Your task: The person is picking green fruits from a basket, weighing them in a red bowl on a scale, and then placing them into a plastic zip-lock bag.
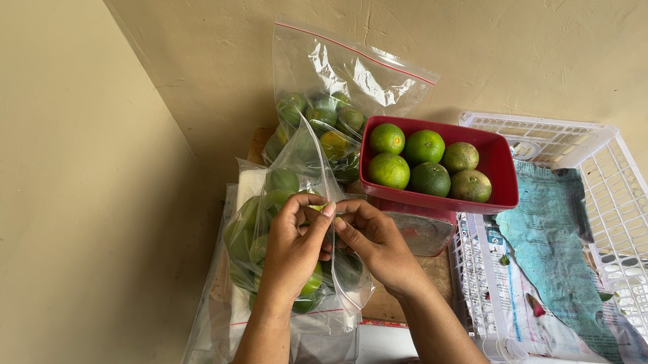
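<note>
My left hand (292,246) and my right hand (376,243) meet at the top edge of a clear zip bag (259,222) filled with green limes. Both pinch the bag's opening between thumb and fingers. Behind it, a second clear zip bag (333,83) with limes in it leans against the wall. To the right a red rectangular tub (499,166) holds several green limes (424,146) and rests on a small scale (421,232).
A white plastic crate (626,196) lined with paper stands at the right. Empty clear bags (201,354) lie under the filled bag at the left. Beige walls close in on the left and behind.
</note>
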